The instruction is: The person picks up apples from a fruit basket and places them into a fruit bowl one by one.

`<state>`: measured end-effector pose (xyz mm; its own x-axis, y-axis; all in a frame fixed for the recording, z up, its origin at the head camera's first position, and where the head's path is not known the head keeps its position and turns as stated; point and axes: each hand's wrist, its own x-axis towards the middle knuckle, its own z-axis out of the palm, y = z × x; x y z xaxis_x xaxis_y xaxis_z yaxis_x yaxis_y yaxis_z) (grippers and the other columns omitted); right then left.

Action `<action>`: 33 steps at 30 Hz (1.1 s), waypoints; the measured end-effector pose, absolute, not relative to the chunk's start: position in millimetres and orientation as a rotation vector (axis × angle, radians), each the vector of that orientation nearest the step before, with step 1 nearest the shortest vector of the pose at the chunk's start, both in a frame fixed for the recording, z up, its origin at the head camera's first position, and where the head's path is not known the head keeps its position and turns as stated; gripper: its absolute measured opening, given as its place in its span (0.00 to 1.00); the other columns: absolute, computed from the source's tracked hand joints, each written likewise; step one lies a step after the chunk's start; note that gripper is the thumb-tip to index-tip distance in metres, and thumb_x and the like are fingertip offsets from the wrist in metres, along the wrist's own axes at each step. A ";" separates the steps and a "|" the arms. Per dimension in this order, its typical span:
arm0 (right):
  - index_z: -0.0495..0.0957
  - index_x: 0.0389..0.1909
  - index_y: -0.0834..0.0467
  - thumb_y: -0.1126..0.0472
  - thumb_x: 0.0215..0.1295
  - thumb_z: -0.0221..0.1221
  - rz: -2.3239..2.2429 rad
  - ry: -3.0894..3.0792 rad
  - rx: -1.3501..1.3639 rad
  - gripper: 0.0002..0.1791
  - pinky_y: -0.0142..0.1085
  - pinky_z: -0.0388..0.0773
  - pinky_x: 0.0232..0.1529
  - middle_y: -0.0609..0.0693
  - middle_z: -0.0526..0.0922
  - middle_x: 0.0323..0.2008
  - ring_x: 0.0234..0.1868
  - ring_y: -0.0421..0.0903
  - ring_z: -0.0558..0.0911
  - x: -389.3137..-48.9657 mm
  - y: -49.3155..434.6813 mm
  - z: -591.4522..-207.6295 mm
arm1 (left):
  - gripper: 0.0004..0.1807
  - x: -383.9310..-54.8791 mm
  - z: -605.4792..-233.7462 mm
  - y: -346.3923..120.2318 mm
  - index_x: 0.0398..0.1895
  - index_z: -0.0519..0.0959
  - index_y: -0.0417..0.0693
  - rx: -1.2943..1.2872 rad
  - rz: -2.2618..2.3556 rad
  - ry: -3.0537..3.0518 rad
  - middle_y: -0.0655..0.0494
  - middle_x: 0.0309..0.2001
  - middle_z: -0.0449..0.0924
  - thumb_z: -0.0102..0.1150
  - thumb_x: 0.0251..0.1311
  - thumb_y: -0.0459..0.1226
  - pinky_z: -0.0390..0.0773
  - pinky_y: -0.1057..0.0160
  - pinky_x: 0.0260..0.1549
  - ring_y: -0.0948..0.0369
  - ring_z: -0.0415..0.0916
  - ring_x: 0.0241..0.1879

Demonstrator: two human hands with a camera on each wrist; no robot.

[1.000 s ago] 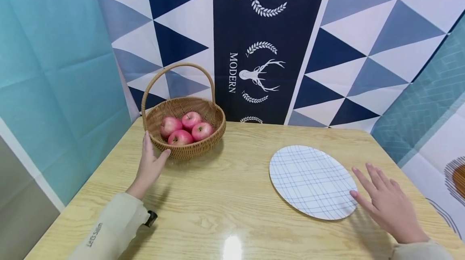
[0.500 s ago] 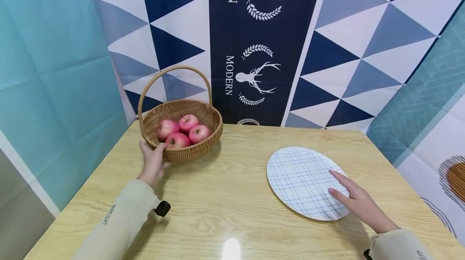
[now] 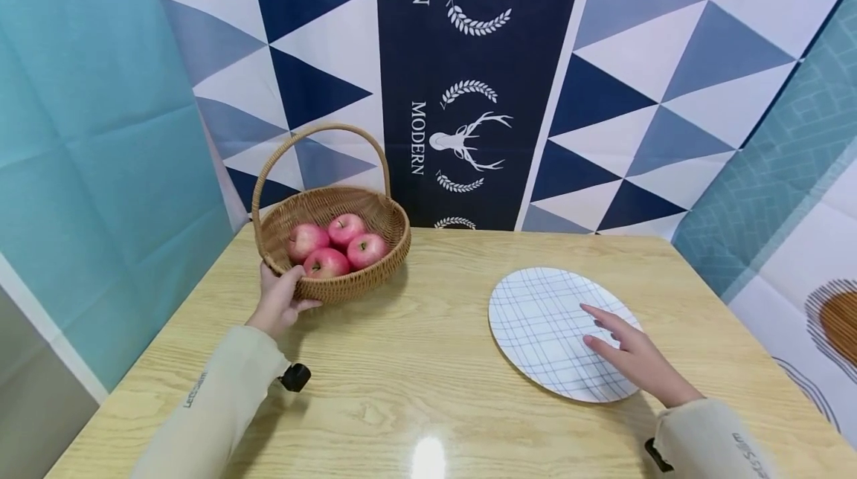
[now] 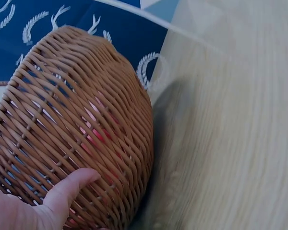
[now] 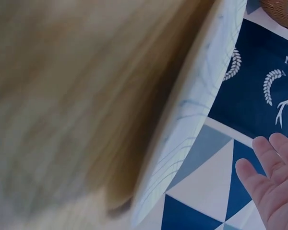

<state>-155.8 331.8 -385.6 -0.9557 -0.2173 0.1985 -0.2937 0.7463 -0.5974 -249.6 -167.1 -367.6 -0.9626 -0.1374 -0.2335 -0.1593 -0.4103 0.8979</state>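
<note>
A wicker basket point(image 3: 364, 284) with a tall arched handle stands at the back left, holding several pink-red apples point(image 3: 326, 263). My left hand point(image 3: 276, 302) grips its near left rim, close to the foot of the handle. In the left wrist view, one digit of the left hand point(image 4: 55, 203) presses along the woven outside wall, and red apple skin shows through the gaps. To the right lies a round white plate point(image 3: 535, 323) with blue crossed lines. My right hand point(image 3: 632, 352) hovers over its right side, fingers extended and holding nothing.
The light wooden table point(image 3: 415, 360) carries the basket and plate. Behind it hangs a patterned cloth point(image 3: 478, 92) with triangles and deer heads, close behind the basket. A teal cloth point(image 3: 114, 166) borders the left side.
My left hand has gone from beside the basket to gripping its rim. My right hand has moved left, from the plate's right edge to over the plate. Basket and plate stay put.
</note>
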 end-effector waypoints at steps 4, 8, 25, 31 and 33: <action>0.63 0.65 0.70 0.62 0.67 0.56 0.989 -2.821 0.473 0.29 0.66 0.65 0.52 0.72 0.65 0.62 0.60 0.71 0.65 -164.7 323.0 -385.3 | 0.47 -238.6 -368.0 -162.2 0.74 0.28 0.63 -0.402 2.589 1.716 0.44 0.74 0.31 0.38 0.58 0.27 0.75 0.41 0.40 0.39 0.52 0.64; 0.64 0.65 0.70 0.62 0.66 0.56 0.979 -2.816 0.521 0.28 0.66 0.64 0.53 0.72 0.66 0.62 0.62 0.71 0.63 -170.3 314.3 -384.5 | 0.46 -227.5 -370.3 -156.7 0.74 0.31 0.61 -0.373 2.603 1.721 0.43 0.74 0.31 0.38 0.57 0.26 0.71 0.35 0.41 0.37 0.52 0.64; 0.64 0.65 0.67 0.59 0.67 0.56 0.963 -2.841 0.622 0.29 0.66 0.62 0.54 0.70 0.66 0.62 0.62 0.70 0.63 -181.8 297.6 -374.7 | 0.51 -180.8 -370.4 -96.0 0.73 0.25 0.58 -0.274 2.651 1.670 0.36 0.72 0.30 0.40 0.52 0.24 0.62 0.26 0.41 0.30 0.51 0.63; 0.64 0.65 0.68 0.60 0.67 0.56 0.995 -2.827 0.635 0.29 0.66 0.63 0.54 0.70 0.66 0.62 0.62 0.70 0.63 -181.9 294.8 -376.2 | 0.53 -168.1 -372.4 -70.8 0.72 0.22 0.60 -0.204 2.674 1.632 0.35 0.72 0.29 0.41 0.52 0.24 0.61 0.24 0.40 0.30 0.51 0.63; 0.64 0.65 0.68 0.61 0.67 0.56 1.002 -2.826 0.649 0.29 0.66 0.62 0.55 0.70 0.66 0.62 0.62 0.70 0.63 -182.2 293.6 -378.0 | 0.54 -164.8 -374.3 -65.7 0.72 0.20 0.61 -0.196 2.682 1.630 0.35 0.72 0.29 0.42 0.53 0.24 0.63 0.24 0.40 0.31 0.53 0.62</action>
<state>-182.2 293.6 -378.0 -0.9080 -0.3649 0.2059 -0.4131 0.6977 -0.5852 -164.8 -65.7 -374.3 -0.9922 -0.0669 -0.1049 -0.0623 -0.4626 0.8844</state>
